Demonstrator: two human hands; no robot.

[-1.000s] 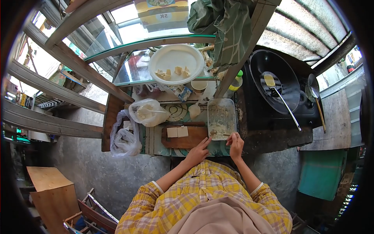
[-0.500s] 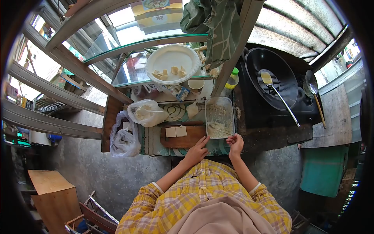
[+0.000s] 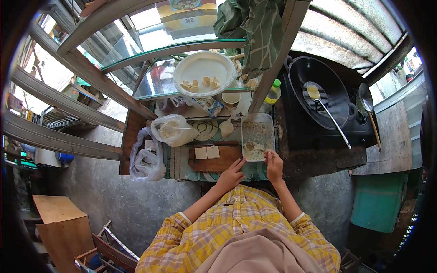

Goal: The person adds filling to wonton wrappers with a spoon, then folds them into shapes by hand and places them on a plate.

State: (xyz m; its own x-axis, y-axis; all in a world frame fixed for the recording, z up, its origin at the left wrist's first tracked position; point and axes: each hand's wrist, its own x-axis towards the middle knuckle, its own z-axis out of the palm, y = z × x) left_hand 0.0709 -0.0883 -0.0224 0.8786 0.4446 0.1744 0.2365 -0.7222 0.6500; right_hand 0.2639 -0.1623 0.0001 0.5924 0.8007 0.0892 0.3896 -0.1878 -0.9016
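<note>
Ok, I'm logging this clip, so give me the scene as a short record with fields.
Left hand: fingers extended, tips at the near-left corner of the clear container
Right hand: pinches a small utensil, its end inside the container
Container: smeared inside
Wooden board: two pale blocks on top
White plate: pale cut pieces
Wok: on the stove, spatula in it

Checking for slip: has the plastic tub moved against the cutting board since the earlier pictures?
No. The plastic tub sits at the right end of the cutting board, as before; both drift together, which looks like camera motion.
</note>
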